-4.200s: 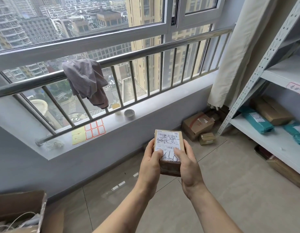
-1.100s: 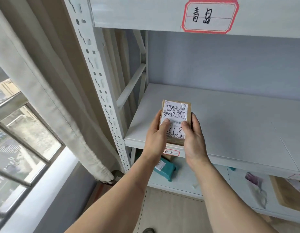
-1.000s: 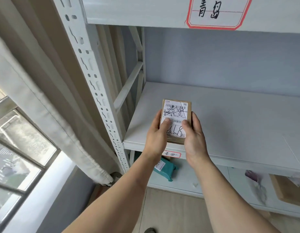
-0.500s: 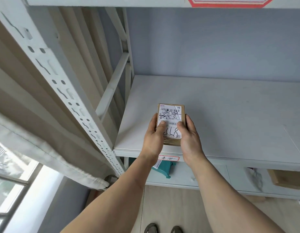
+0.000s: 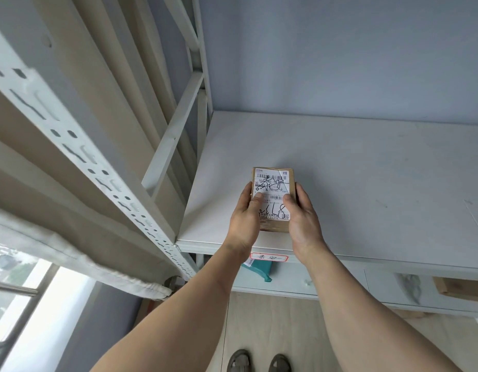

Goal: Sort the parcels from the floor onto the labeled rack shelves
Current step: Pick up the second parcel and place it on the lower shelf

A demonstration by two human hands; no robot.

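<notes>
Setting small parcel (image 5: 273,196) onto near-left of shelf (image 5: 366,167), left hand (image 5: 244,220) & right hand (image 5: 303,220) both gripping it; next prob lowering flat, letting go.

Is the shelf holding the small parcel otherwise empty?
Yes, as far as visible: the shelf shows only the parcel, gripped by both hands.

Soft, even daylight enters from the window (image 5: 31,291) at lower left. The rack upright (image 5: 79,154) is motion-blurred; wide-angle distortion bends the edges.
</notes>
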